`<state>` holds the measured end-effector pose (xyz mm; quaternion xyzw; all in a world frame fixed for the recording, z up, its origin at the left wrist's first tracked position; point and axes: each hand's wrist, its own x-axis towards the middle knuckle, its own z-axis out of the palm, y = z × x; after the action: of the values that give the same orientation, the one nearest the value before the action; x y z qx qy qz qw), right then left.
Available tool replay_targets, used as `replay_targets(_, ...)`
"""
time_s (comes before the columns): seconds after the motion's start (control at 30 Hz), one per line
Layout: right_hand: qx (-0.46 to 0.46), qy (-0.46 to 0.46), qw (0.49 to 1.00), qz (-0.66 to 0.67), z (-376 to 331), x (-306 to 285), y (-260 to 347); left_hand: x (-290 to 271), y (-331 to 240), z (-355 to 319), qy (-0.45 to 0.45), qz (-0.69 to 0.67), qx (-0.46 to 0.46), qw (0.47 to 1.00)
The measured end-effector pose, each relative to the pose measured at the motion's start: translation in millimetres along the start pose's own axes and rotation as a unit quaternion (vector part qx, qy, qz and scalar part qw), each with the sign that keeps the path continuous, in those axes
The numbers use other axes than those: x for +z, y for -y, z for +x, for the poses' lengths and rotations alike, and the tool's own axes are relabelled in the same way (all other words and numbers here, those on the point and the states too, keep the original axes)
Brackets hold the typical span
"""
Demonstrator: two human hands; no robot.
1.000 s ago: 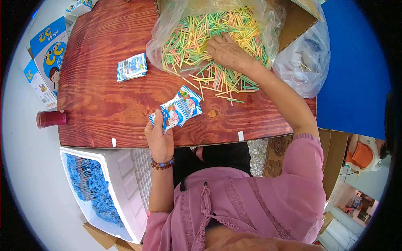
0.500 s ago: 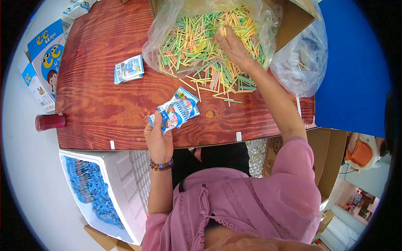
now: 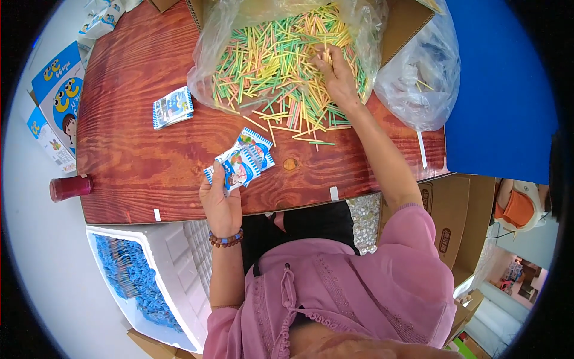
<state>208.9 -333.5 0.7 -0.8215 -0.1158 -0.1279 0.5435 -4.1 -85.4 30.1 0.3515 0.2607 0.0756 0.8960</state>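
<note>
Since the earlier frame, the right hand (image 3: 335,75) has been carried farther up into the heap of coloured sticks (image 3: 281,66), while the left hand (image 3: 222,203) has been kept at the near edge of the desk (image 3: 131,149).

At the far left, a dark red cylinder (image 3: 70,187) is seen lying at the desk's edge, with printed cartons (image 3: 57,99) beyond it. Below the desk, a white tray (image 3: 173,269) filled with blue packets (image 3: 128,281) is placed. A small stack of blue-and-white packets (image 3: 173,107) lies flat on the wood, well apart from the hands.

Near the middle, a printed packet (image 3: 242,163) is clenched in the left hand's grip, thumb over its lower end, with a second packet lying beneath it.

To the right, the sticks are spread in a clear plastic bag (image 3: 209,60) set in a cardboard box (image 3: 406,24), some spilled onto the desk. The right hand's fingers are closed on a few sticks within the heap. A second clear bag (image 3: 418,90) is seen at the desk's right edge.
</note>
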Motion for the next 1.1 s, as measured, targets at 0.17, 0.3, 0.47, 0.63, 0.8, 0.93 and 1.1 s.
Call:
replay_targets(0.17,0.027,0.042,0.996,0.070,1.3,-0.5,-3.9,2.0,0.3,-0.1,0.014,-0.003,0.001,1.000)
replay_targets(0.3,0.005,-0.045,0.988,0.145,1.2,-5.4,-4.0,11.9,3.0,0.3,0.016,0.010,0.002,1.000)
replay_targets(0.47,-0.003,-0.061,0.959,0.277,6.6,-12.1,2.2,36.0,11.9,11.3,0.057,-0.030,-0.031,0.997)
replay_targets(0.63,0.060,-0.034,0.793,0.605,-11.8,0.2,70.9,42.8,30.0,33.3,0.098,-0.060,-0.033,0.993)
replay_targets(0.8,0.042,-0.009,0.721,0.692,-41.6,23.3,112.9,55.3,39.4,39.9,0.122,-0.070,-0.014,0.990)
replay_targets(0.93,0.003,-0.049,0.732,0.680,-53.8,40.1,125.9,63.5,37.7,32.1,0.091,-0.068,-0.025,0.993)
replay_targets(1.1,-0.020,-0.103,0.764,0.636,-66.4,56.9,143.2,56.9,40.2,29.7,0.113,-0.077,-0.009,0.991)
